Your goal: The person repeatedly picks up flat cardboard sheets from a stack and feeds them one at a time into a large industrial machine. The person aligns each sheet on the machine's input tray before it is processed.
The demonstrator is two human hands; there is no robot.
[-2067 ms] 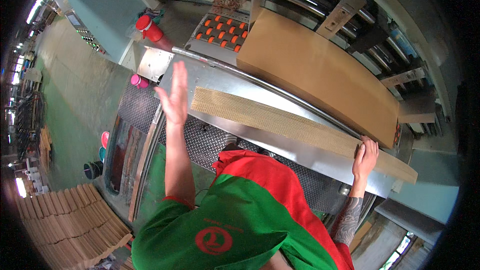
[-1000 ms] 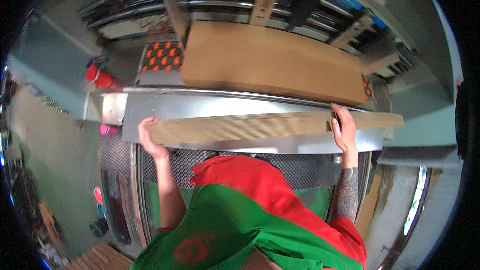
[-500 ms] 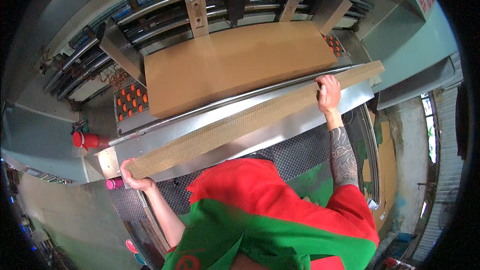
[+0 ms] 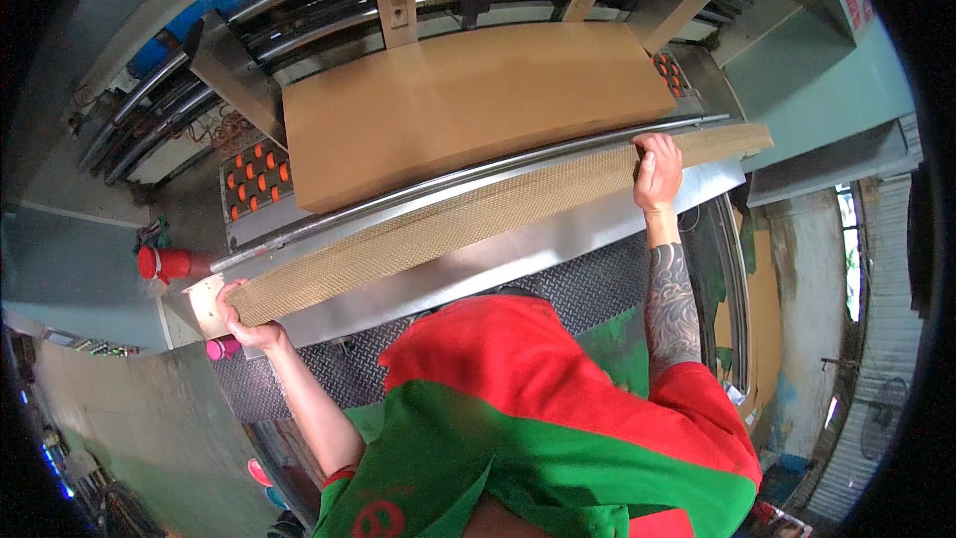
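left hand (image 4: pixel 247 324) and right hand (image 4: pixel 657 171) each grasp an end of the cardboard stack (image 4: pixel 478 214), fingertips hidden behind its edge, machine table (image 4: pixel 518 259) beneath.

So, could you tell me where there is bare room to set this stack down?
Bare steel ledge runs below the cardboard stack, between left hand and right hand. The feed bed behind is crowded by flat sheets.

We see the left hand (image 4: pixel 244 324) gripping one end of the cardboard stack (image 4: pixel 478 219); the right hand (image 4: pixel 657 171) clasps the other end; it lies along the steel machine ledge (image 4: pixel 558 244).
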